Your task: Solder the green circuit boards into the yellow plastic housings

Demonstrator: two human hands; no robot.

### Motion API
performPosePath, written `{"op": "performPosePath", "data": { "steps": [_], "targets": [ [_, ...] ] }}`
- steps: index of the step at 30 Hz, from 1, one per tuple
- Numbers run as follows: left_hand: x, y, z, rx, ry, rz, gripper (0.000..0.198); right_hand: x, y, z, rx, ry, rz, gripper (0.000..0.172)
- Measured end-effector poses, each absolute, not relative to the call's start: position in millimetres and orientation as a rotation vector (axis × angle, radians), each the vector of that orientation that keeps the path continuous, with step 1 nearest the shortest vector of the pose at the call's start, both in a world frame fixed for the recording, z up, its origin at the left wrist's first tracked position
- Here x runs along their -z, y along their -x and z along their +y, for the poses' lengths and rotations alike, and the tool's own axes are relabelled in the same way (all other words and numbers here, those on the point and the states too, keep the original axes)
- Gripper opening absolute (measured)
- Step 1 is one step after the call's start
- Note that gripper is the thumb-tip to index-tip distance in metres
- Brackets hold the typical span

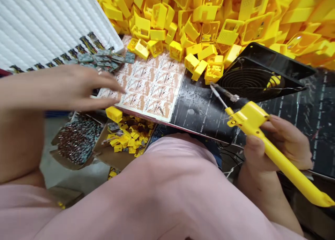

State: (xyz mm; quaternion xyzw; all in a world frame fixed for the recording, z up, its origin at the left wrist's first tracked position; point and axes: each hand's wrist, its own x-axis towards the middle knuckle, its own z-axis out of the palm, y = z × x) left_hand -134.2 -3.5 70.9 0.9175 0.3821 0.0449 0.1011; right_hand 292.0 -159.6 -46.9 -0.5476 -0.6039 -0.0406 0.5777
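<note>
My right hand (277, 145) is wrapped round a yellow soldering gun (277, 152), its metal tip pointing up and left toward small yellow plastic housings (214, 70) beside a black fan (248, 79). My left hand (86, 86), slightly blurred, reaches over the table's left edge with its fingers apart and nothing in them. Just below its fingertips is a single yellow housing (114, 114), above a carton of yellow parts (131, 138); whether it touches anything I cannot tell. Close behind this hand lies a pile of small grey-green circuit boards (102, 60).
A large heap of yellow housings (183, 13) fills the back. White foam (52, 20) holding a row of small wired parts stands at the left. Printed sheets (154, 82) and black matting (201, 107) cover the table. An open carton of small components (78, 142) sits below.
</note>
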Motion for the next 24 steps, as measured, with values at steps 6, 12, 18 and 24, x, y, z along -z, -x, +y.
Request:
{"op": "performPosePath", "data": {
  "steps": [6, 12, 18, 24],
  "targets": [
    [-10.6, -33.6, 44.6, -0.180, -2.804, 0.997, 0.054, 24.8, -266.8, -156.2, 0.424, 1.188, -1.271, 0.043],
    [23.0, -105.2, 54.4, -0.116, -2.940, 1.001, 0.063, 22.8, -278.1, -158.1, 0.524, 1.276, -1.164, 0.041],
    [35.2, -17.9, 75.0, -0.043, -2.991, 0.731, 0.055, 32.0, -295.1, -159.7, 0.426, 1.257, -1.257, 0.042],
    [33.9, 23.5, 20.9, -0.065, -2.963, 0.527, 0.048, 31.0, -286.3, -157.5, 0.315, 1.257, -1.580, 0.080]
  ]
}}
